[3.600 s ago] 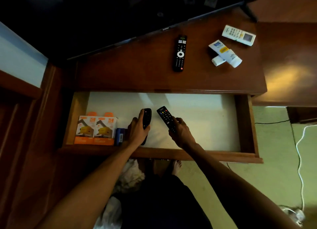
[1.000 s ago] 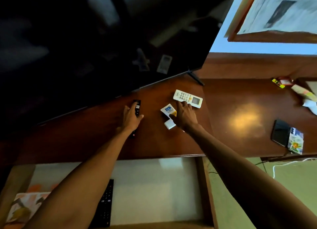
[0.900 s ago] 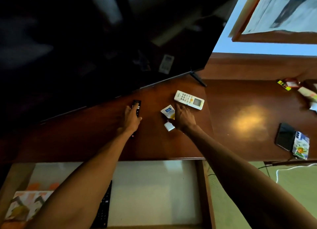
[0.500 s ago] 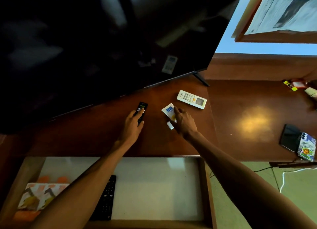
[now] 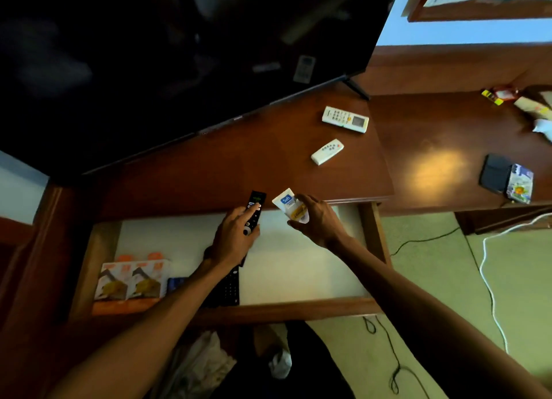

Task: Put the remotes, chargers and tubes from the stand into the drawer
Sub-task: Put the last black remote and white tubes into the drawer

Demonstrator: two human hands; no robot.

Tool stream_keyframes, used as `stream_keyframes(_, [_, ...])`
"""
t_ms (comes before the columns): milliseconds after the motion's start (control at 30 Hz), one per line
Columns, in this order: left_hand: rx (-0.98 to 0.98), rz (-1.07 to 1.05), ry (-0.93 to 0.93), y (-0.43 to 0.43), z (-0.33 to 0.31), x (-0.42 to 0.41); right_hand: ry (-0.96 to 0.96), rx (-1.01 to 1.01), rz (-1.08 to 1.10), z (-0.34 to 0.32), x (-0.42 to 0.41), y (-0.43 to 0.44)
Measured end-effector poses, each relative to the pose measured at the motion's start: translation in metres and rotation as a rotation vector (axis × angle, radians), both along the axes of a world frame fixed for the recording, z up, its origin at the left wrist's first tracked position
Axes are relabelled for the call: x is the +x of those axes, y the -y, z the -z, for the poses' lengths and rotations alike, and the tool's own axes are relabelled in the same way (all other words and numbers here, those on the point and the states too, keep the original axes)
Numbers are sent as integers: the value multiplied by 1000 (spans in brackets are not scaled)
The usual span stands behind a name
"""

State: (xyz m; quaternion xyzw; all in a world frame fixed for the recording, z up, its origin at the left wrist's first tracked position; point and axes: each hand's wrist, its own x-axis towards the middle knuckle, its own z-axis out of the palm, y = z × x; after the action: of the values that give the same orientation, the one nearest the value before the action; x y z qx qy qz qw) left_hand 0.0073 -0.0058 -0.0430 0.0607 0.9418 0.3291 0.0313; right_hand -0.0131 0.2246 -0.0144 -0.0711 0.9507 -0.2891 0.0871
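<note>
In the head view, the left hand (image 5: 231,239) is closed around a black remote (image 5: 253,213), and its thumb lies on the buttons; the remote's long axis points away from the person, with the far end still above the front edge of the stand (image 5: 209,171). The right hand (image 5: 318,221) is clamped on a white tube (image 5: 290,205), which carries a blue label reading "Soft" and a yellow patch with writing too small to read. Both hands hang over the back part of the open drawer (image 5: 298,267), close to each other but not touching. So the drawer floor lies directly under and a little toward the person, and I judge that the next move is only to lower and release. Another black remote (image 5: 228,288) already lies in the drawer, partly hidden by the left forearm, next to two orange boxes (image 5: 131,282) at the left end; their print is not readable. On the stand two white remotes are left, a small one (image 5: 327,151) and a larger one (image 5: 345,119) with a display. They are beyond the right hand, so this hand is nearer to them.
</note>
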Motion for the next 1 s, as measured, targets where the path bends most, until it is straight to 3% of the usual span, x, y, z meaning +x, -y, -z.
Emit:
stream_keyframes(233, [16,78,140,14,42,65,180,-14,48,39,68,3])
stream_keyframes(467, [-71,14,312,-14,85,60,305,52,208,87,85,5])
stream_keyframes(633, [-249,19,396,-38,110,57,325,82,255,115,79,9])
stream_keyframes(767, [-368,28,396,-50,111,59,374,93,239,130,74,12])
stream_keyframes(900, [-353,39,390,-48,109,56,400,101,192,137,77,12])
stream_keyframes(1000, [-381,165,321,-35,105,40,409,71,172,139,77,11])
